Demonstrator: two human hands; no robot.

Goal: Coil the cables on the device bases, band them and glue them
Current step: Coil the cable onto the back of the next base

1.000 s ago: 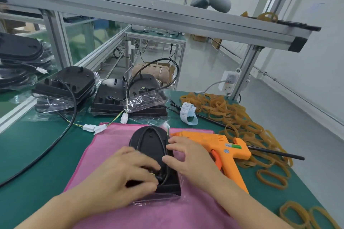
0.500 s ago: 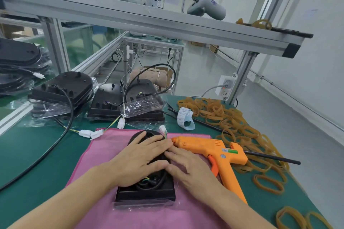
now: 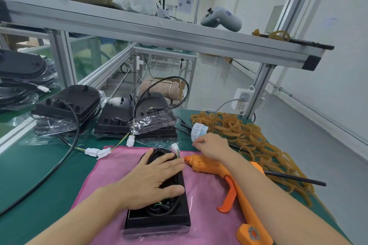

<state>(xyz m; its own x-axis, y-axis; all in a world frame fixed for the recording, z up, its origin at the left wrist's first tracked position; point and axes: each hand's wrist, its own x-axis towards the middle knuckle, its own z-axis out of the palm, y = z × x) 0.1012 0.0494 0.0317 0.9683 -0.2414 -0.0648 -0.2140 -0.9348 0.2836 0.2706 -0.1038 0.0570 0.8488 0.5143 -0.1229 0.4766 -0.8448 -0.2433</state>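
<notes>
The device base [image 3: 159,219], black and sitting in a clear plastic sleeve, lies on the pink cloth [image 3: 103,185] near the front of the green table [image 3: 29,175], with its black cable [image 3: 171,207] coiled on top. The left hand [image 3: 151,181] presses flat on the coil, fingers straight and spread. The right hand [image 3: 213,148] reaches to the far right, its fingers curled at the edge of the rubber band pile [image 3: 239,131], beside a white label strip [image 3: 197,131]; whether it pinches a band cannot be told. The orange glue gun [image 3: 245,205] lies just right of the base, under the right forearm.
</notes>
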